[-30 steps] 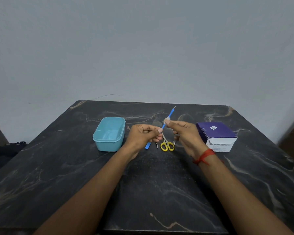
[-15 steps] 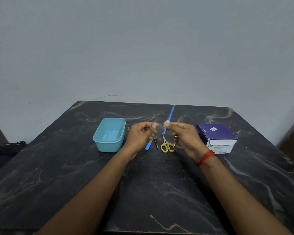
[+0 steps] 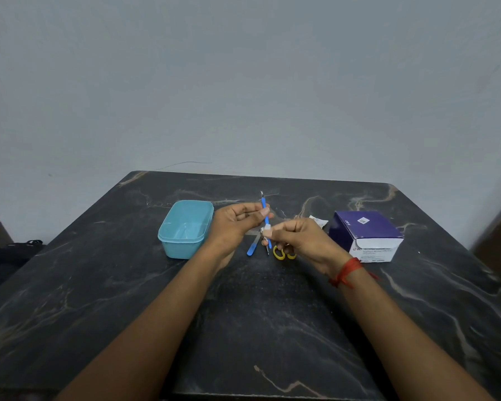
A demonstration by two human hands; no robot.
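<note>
So left hand [image 3: 235, 224] pinches the blue tool [image 3: 263, 204] upright, centre frame, probably so right hand [image 3: 304, 241], pinching a white swab [image 3: 268, 231], can wipe it.

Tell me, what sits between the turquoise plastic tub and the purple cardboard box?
Head view: the left hand holding a thin blue-handled tool, the right hand pinching a white pad, and, lying below, yellow-handled scissors.
</note>
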